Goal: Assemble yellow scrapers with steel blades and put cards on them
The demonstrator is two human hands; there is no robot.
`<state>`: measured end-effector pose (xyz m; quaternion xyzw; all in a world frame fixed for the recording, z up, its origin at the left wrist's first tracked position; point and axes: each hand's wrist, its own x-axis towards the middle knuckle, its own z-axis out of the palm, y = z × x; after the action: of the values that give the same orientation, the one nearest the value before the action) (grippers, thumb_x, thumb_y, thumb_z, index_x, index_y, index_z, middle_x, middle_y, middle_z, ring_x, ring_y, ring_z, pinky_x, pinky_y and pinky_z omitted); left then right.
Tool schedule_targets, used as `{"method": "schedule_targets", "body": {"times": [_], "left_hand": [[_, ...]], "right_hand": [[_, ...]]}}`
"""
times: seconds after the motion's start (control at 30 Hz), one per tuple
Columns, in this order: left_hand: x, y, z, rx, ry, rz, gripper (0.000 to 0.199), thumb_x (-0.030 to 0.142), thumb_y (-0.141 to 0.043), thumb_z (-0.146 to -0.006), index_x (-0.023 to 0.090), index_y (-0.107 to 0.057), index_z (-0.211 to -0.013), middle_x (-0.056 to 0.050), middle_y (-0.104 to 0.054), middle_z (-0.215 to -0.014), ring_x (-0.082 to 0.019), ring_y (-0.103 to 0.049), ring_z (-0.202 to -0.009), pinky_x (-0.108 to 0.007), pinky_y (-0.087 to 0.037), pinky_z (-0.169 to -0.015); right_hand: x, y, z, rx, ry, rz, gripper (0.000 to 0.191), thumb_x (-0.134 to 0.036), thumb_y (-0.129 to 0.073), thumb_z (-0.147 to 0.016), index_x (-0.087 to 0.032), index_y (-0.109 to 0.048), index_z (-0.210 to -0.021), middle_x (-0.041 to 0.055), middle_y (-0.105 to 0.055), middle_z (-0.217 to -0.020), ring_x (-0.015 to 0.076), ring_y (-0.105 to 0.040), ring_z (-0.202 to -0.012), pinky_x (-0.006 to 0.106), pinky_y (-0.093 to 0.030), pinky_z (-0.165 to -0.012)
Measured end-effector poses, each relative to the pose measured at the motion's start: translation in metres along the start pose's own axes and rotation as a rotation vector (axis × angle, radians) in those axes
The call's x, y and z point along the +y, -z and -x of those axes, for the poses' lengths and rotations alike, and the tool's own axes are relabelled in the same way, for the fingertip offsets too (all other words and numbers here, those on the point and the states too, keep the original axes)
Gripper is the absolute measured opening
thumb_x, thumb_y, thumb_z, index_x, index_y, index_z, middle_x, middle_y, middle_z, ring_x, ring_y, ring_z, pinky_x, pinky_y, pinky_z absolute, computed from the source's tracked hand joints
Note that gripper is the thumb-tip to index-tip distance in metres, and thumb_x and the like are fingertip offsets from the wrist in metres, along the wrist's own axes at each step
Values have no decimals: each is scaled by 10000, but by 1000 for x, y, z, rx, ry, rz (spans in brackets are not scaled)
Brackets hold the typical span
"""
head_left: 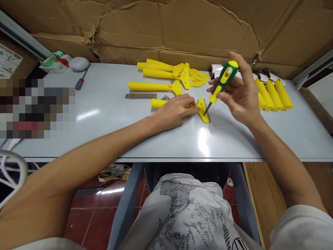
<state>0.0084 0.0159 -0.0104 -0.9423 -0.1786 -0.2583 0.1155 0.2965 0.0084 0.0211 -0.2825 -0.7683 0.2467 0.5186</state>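
The left hand [175,109] is bent down over a yellow T-shaped tool [203,116], its fingers closed about the neck, while the right hand [241,99] pinches a green-and-yellow screwdriver [224,80] between thumb and fingers, leaving no gap around the handle. From the left, near the back left corner of the tabletop [104,90], stand a small box [55,64] with a green thing on top, then a white rounded object [79,64], and in front of that a small screwdriver [79,84] with a dark handle. Toward the middle, a flat metal strip [141,96] lies roughly parallel to the front edge, with a little heap of screws [164,98] to its right; behind them, several more yellow tools [153,86] reach toward the back edge, their heads to the right. The gripped tool lies between the back and front edges, its round handle end showing to the left of the left hand and its crosspiece sticking out just past the fingertips on the right. The screwdriver slants down leftward from the right hand, its tip at the crosspiece; whether it sits in a hole cannot be told. Beyond the right hand, yellow handles [283,95] lie in a row toward the right edge, near the back.
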Motion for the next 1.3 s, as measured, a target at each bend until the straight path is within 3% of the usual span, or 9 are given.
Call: {"method": "schedule_targets", "body": {"times": [0.23,0.37,0.57,0.83,0.97,1.17,1.3], "left_hand": [[0,0,-1,5,-18,19,322,144,-540,-1200,176,-835,-1325,-138,-777,-1177,-268,-687,-1051,-378,-567,-855],[-1,-2,-1,-26,1,7,349,161,-516,-1208,196,-829,-1358,-141,-772,-1192,-278,-685,-1073,-391,-571,-868],[-1,-2,0,-59,12,-16,365,157,-504,-1200,211,-814,-1385,-134,-769,-1226,-272,-682,-1090,-386,-559,-875],[-1,-1,0,-40,10,8,342,157,-523,-1199,204,-823,-1357,-138,-780,-1214,-275,-696,-1080,-395,-574,-882],[-1,-1,1,-18,0,20,307,155,-556,-1196,194,-833,-1320,-137,-788,-1190,-271,-706,-1064,-393,-579,-877],[-1,1,0,-11,-3,10,301,172,-562,-1201,203,-832,-1331,-121,-783,-1177,-255,-707,-1059,-378,-581,-879],[-1,2,-1,-23,-9,-4,302,171,-556,-1200,204,-824,-1334,-110,-783,-1173,-247,-705,-1051,-367,-580,-879]], "right_hand": [[-1,-1,0,-23,25,-29,909,-851,-842,-924,-476,-487,-1671,50,-802,-1344,354,-863,-1218,584,-797,-1000],[2,-5,2,57,70,117,1008,-903,-913,-807,-502,-504,-1637,50,-719,-1450,356,-855,-1186,542,-802,-899],[9,-19,6,188,188,246,1012,-847,-936,-825,-556,-458,-1668,46,-639,-1601,344,-821,-1191,490,-792,-817],[-15,-22,11,90,73,156,832,-748,-806,-1001,-579,-435,-1726,14,-579,-1779,308,-860,-1167,493,-789,-938],[-19,-19,10,63,60,107,790,-753,-746,-1037,-558,-424,-1731,33,-671,-1676,309,-845,-1225,506,-785,-983],[-11,-13,8,2,29,54,925,-835,-785,-966,-536,-397,-1750,56,-770,-1470,347,-826,-1309,534,-775,-1002],[-11,-13,8,23,23,63,905,-859,-752,-977,-533,-391,-1741,58,-734,-1537,349,-821,-1314,556,-774,-1032]]}}
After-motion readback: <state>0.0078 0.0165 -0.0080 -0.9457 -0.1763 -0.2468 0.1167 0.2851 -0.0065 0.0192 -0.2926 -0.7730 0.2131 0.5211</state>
